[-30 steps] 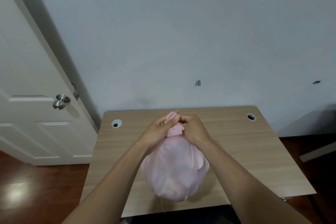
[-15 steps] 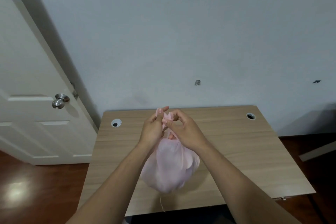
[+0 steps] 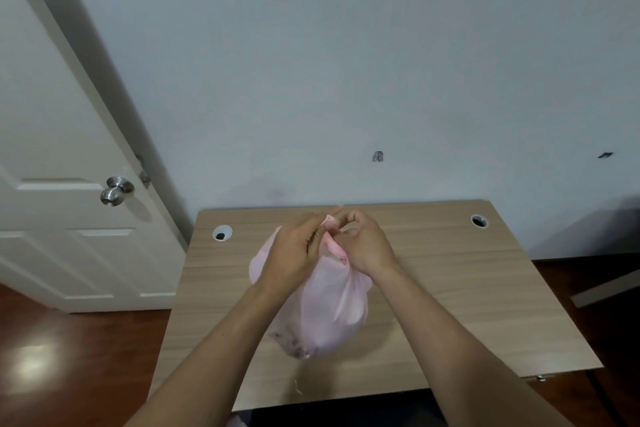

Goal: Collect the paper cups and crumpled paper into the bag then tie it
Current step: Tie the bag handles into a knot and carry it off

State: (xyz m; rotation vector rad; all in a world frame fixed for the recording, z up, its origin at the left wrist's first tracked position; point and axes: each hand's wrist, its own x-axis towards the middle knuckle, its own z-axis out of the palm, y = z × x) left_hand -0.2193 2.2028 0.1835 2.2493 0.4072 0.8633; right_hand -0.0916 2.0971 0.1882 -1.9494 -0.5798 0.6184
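A full, translucent pink plastic bag (image 3: 329, 308) hangs over the middle of the wooden table (image 3: 467, 288). Its gathered top is pinched between both hands. My left hand (image 3: 294, 253) grips the bag's neck from the left, with fingers stretched toward the twisted pink ends. My right hand (image 3: 363, 243) holds those ends from the right, fingers curled around them. Pale rounded shapes show faintly through the plastic. No loose cups or crumpled paper are in sight on the table.
The table has a cable hole at the back left (image 3: 222, 233) and one at the back right (image 3: 479, 220). A white door with a metal knob (image 3: 116, 190) stands to the left. A plain wall rises behind, and dark wooden floor surrounds the table.
The hands have shifted at the bag's top, working the pink ends between the fingers. The bag has swung a little and hangs more toward the left.
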